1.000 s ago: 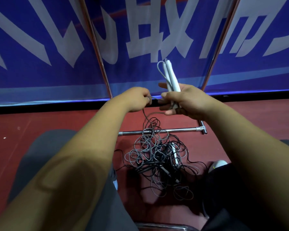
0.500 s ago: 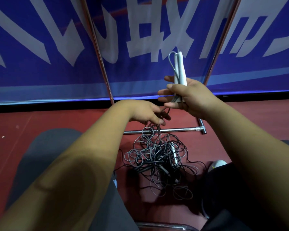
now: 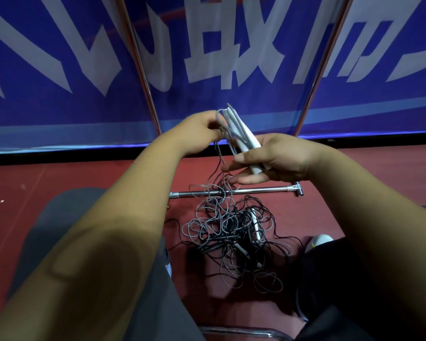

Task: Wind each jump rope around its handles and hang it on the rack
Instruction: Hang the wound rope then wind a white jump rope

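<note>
— Counted?
— Two slim white plastic handles (image 3: pixel 241 134), side by side, clasped in right hand (image 3: pixel 278 161), above chrome rack floor bar (image 3: pixel 263 190). One thin grey cord (image 3: pixel 219 168).
— Left hand (image 3: pixel 197 130)?
— Pinching that cord beside handle tops. One tangled grey-and-black rope heap (image 3: pixel 231 232) just nearer than bar.

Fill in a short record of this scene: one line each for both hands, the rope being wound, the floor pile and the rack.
Right hand: grips two white handles together, tilted.
Left hand: pinches grey cord near the handles' top.
Cord run: trails down into the floor pile.
Pile makeup: tangled grey and black ropes.
Rack: base bar behind the pile.
</note>
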The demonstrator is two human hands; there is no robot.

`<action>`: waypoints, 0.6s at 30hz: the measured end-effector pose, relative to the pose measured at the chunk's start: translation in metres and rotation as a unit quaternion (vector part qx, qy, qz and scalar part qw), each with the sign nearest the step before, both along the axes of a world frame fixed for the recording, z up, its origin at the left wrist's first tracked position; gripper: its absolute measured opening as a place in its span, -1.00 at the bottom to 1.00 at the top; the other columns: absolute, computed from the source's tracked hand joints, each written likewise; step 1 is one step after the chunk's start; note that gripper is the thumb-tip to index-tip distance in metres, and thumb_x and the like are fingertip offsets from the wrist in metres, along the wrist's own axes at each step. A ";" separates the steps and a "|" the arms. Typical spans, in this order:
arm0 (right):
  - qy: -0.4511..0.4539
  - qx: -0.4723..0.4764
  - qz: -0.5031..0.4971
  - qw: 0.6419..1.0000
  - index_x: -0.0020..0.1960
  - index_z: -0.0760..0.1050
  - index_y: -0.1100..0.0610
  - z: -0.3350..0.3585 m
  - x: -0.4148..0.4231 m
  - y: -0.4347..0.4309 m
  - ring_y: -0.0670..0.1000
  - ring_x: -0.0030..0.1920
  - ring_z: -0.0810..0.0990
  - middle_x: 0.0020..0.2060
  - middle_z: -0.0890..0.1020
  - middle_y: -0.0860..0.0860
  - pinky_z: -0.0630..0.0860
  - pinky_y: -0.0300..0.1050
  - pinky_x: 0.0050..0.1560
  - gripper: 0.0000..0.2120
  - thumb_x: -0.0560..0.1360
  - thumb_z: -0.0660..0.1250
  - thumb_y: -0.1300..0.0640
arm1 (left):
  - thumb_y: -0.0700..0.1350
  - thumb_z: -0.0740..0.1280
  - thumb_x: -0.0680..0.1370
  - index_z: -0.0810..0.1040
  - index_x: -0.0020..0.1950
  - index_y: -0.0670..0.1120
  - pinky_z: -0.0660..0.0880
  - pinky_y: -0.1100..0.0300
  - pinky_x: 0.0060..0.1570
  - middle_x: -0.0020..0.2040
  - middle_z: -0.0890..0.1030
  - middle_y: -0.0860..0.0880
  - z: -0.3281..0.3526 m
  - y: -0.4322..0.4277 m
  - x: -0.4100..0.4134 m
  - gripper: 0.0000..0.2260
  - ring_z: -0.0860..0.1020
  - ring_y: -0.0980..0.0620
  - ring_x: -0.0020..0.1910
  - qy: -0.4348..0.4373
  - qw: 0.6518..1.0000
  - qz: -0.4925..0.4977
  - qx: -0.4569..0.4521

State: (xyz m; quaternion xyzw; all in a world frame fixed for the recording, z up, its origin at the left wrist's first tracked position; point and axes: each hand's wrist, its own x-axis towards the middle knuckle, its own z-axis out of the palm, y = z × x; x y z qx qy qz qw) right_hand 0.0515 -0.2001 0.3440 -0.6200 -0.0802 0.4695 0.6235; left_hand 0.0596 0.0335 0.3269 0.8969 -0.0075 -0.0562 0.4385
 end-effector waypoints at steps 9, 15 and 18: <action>0.120 -0.067 0.273 0.952 0.34 0.44 0.27 -0.006 -0.013 -0.005 0.43 0.38 0.56 0.36 0.61 0.33 0.67 0.02 0.24 -0.74 0.66 0.29 0.38 | -0.28 0.49 0.58 0.66 0.10 -0.16 0.62 0.01 0.19 0.04 0.75 -0.15 0.027 -0.006 -0.013 -0.88 0.68 0.01 0.06 0.061 0.979 -0.136 -0.142; 0.086 -0.137 0.239 0.957 0.25 0.48 0.43 -0.015 -0.015 -0.001 0.40 0.20 0.70 0.28 0.66 0.32 0.74 -0.09 0.00 -0.81 0.66 0.31 0.38 | -0.23 0.50 0.55 0.76 0.09 -0.02 0.59 0.20 0.18 0.02 0.77 0.03 0.046 -0.019 -0.019 -0.83 0.70 0.10 0.07 0.053 0.978 -0.195 -0.040; 0.045 -0.184 0.163 0.968 0.19 0.55 0.47 -0.022 -0.011 0.000 0.40 0.19 0.70 0.22 0.69 0.33 0.74 -0.03 0.03 -0.79 0.62 0.40 0.35 | -0.14 0.54 0.52 0.79 0.02 0.08 0.60 0.10 0.14 0.00 0.76 0.02 0.049 -0.019 -0.020 -0.86 0.70 0.06 0.03 0.039 0.982 -0.183 -0.001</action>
